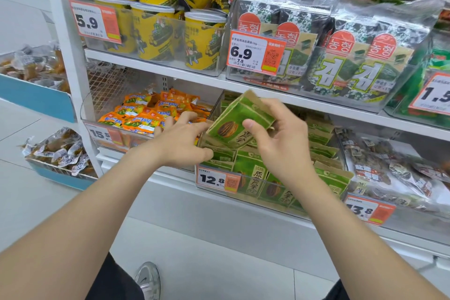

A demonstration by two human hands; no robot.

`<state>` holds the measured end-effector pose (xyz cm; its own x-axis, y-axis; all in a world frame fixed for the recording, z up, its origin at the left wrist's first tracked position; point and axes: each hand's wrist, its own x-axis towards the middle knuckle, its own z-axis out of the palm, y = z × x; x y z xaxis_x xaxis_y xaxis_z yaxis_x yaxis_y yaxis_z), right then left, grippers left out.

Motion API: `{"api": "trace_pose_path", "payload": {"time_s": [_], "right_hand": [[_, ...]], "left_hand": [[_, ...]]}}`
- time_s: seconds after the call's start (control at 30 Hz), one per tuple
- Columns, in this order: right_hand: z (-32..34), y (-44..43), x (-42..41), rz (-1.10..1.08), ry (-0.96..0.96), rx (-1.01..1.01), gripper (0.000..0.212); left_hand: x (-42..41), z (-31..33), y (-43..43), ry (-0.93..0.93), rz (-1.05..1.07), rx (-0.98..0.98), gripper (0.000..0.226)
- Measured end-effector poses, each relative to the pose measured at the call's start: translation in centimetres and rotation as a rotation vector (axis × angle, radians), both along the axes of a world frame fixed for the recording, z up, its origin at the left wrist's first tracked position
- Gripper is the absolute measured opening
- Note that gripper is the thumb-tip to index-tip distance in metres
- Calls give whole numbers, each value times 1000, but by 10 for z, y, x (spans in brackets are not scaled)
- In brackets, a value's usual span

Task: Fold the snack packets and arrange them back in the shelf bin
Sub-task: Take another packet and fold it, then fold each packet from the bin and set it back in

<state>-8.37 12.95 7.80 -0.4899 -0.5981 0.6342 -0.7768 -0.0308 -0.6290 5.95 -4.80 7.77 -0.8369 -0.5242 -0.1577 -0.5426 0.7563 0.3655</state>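
- The green packet [233,122] is a flat pouch with kraft-brown edges, a green front panel, a dark striped seed printed on it and brush-style characters below; it is tilted, top corner pointing up and to the right.
- It is held in the air just above the clear shelf bin [267,198], which is packed with rows of matching green packets [250,178] standing upright.
- The right hand [285,139] grips the raised packet, thumb pressed on its front and fingers curled behind its right edge.
- The left hand [180,139] is beside the packet's lower left edge with its fingers spread and relaxed, holding nothing; whether they touch the packet cannot be told.
- An orange-and-white price tag [215,179] reading 12.8 is clipped to the bin's front.
- To the left, another clear bin holds orange packets [151,114].
- The white shelf [243,85] above carries yellow canisters [155,31] and seaweed packs [353,63].
- Below is a pale tiled floor [219,263], with a grey shoe [148,280] at the bottom.
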Motion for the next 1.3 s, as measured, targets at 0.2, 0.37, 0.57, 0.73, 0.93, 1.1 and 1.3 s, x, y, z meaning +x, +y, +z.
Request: {"api": "trace_pose_path", "payload": {"time_s": [0.2, 0.37, 0.57, 0.73, 0.93, 1.1, 1.3], "right_hand": [[-11, -36, 6, -106, 400, 474, 29], [-4, -51, 0, -133, 436, 501, 28], [-3, -50, 1, -36, 417, 756, 41], [-5, -36, 8, 48, 415, 756, 62], [-6, -37, -7, -186, 205, 436, 35], [-9, -46, -18, -208, 200, 493, 26], [-4, -62, -26, -143, 170, 606, 13]], "left_hand": [[-8, -9, -14, -14, -56, 10, 94], [-12, -15, -21, 74, -51, -32, 89], [-16, -17, -21, 99, -54, -85, 76], [-17, -20, -19, 116, -48, -147, 61], [-12, -14, -12, 86, -15, -73, 50], [-14, -14, -8, 73, 83, -35, 51], [-20, -8, 3, 127, 129, -148, 40]]}}
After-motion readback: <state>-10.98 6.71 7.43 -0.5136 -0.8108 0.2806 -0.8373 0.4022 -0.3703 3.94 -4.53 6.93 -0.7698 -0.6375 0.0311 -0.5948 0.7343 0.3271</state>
